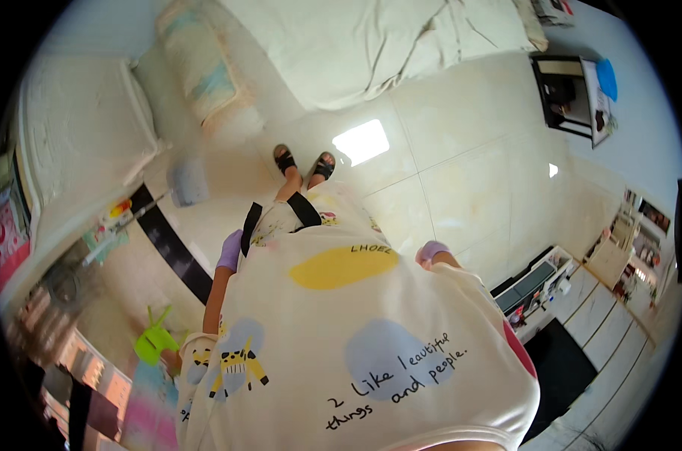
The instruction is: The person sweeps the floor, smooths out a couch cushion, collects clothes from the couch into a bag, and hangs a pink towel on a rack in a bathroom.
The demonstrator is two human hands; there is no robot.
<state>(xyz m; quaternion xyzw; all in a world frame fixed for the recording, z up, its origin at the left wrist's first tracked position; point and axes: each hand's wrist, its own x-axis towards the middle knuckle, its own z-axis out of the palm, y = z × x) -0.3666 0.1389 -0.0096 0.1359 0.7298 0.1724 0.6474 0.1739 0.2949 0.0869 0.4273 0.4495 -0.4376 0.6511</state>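
Observation:
My left hand (231,251), in a purple glove, hangs beside the left side of a white printed top (318,304). A black strap (252,228) lies right against it; whether the fingers grip it is unclear. A second black strap (304,211) crosses the cloth above the top's hem. On the other side, my right hand (432,252), also in a purple glove, is near the top's right edge. Its fingers are partly hidden, and a pinkish patch shows at them. Past the straps, two feet in black sandals (305,163) stand on the pale tiled floor (459,169).
A bed with a pale cover (374,45) is at the top, a rolled light mat or bedding (203,67) left of it. A covered piece (87,118) stands left; a lime-green object (155,344) is lower left. A black-framed side table (572,98) and a cluttered shelf unit (535,282) are right.

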